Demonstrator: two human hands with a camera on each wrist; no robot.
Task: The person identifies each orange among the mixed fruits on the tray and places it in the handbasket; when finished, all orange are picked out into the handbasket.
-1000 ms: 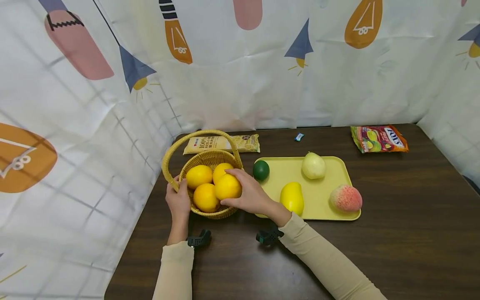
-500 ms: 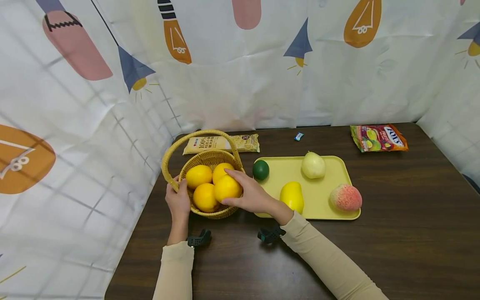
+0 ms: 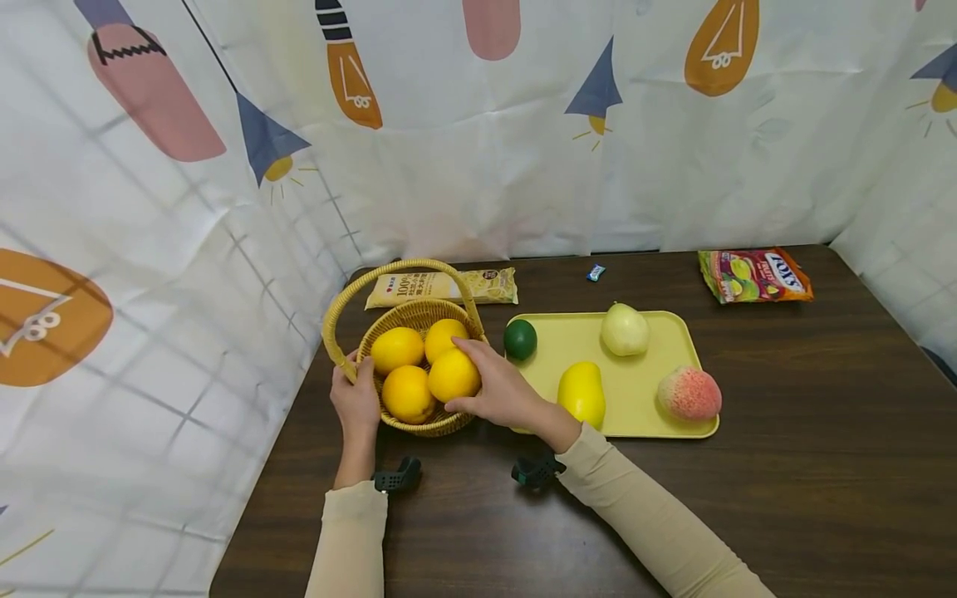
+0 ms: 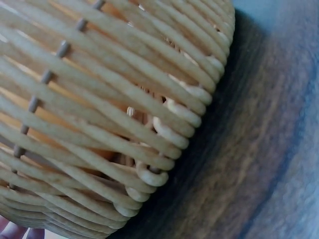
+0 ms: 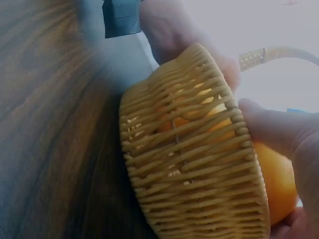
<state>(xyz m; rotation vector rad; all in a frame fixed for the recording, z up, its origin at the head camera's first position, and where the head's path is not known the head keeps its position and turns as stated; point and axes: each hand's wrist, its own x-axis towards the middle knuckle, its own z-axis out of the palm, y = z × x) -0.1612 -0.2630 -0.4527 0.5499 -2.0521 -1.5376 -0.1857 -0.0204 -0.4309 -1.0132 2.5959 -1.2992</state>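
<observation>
In the head view, a wicker basket (image 3: 428, 429) with a tall arched handle (image 3: 389, 267) stands at the left of the table. Several yellow-orange fruits lie inside, among them a lemon-shaped one (image 3: 397, 350) and an orange (image 3: 409, 394). My left hand (image 3: 356, 405) grips the basket's left side by the handle base. My right hand (image 3: 507, 389) holds another orange (image 3: 453, 374) between thumb and fingers over the right rim. In the right wrist view, the thumb (image 5: 271, 122) lies near the rim, and an orange (image 5: 276, 181) shows beside it. The basket wall (image 4: 99, 94) fills much of the left wrist view.
Right of the basket, a yellow tray (image 3: 639, 415) bears a green fruit (image 3: 520, 340), a mango (image 3: 582, 394), a pale pear (image 3: 625, 330) and a peach (image 3: 690, 394). Behind lie a noodle packet (image 3: 486, 285), a small blue wrapper (image 3: 596, 272) and a candy bag (image 3: 755, 276). Patterned curtains border the table.
The right hand and its orange have shifted only very slightly over the basket. My left hand keeps its grip, and the basket and tray stay in place.
</observation>
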